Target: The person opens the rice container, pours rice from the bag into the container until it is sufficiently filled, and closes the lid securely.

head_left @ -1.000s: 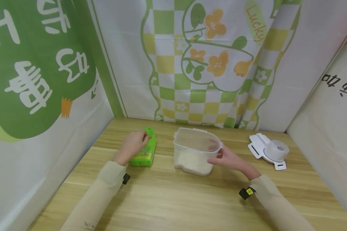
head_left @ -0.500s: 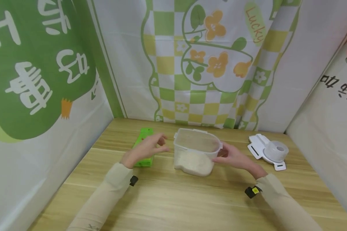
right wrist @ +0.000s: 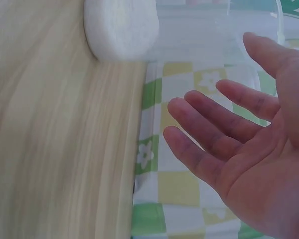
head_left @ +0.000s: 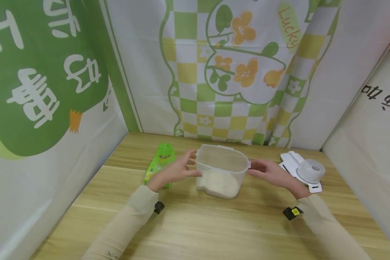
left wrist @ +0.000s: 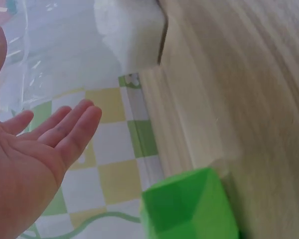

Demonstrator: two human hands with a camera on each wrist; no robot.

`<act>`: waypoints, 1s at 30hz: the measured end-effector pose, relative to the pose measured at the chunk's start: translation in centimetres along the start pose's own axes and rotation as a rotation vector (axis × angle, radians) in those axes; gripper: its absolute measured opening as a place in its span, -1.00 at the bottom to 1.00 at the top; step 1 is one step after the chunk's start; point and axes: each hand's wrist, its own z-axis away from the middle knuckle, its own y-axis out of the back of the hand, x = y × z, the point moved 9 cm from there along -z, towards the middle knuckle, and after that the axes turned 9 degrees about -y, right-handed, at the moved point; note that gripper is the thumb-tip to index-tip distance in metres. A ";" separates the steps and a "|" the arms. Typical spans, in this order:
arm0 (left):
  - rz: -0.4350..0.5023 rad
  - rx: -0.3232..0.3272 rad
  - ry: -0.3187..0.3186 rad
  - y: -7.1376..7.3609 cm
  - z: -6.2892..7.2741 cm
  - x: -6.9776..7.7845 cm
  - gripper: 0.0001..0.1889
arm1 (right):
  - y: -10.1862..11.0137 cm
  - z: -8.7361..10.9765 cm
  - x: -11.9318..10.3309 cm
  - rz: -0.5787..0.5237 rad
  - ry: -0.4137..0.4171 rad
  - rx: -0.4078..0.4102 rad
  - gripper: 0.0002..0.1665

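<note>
A clear plastic storage container stands upright and lidless on the table, its lower part filled with white, rice-like grain. My left hand is at its left side, thumb and fingers spread near the rim; whether they touch it I cannot tell. On the other side my right hand is by the right rim, and in the right wrist view its fingers are extended and relaxed. Behind my left wrist lies a bright green bag, partly hidden by the hand and forearm.
A white lid with a round translucent cup on it lies on the wooden table at the right. Printed curtains hang behind the table and along both sides.
My left hand has moved right from the green bag to the container's left side. My right hand has drawn back slightly to the right from the container, which stays in place.
</note>
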 end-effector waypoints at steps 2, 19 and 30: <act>-0.011 -0.004 0.002 -0.5 -0.1 -0.1 -0.06 | 0.6 0.1 0.4 0.033 -0.007 0.020 -0.56; 0.018 0.002 -0.083 -2.8 -1.2 0.1 0.10 | 5.9 2.4 5.0 0.463 -0.031 0.258 -0.51; 0.024 0.005 -0.043 -2.9 -1.5 -0.3 0.13 | 9.0 3.4 7.2 0.521 -0.049 0.348 -0.55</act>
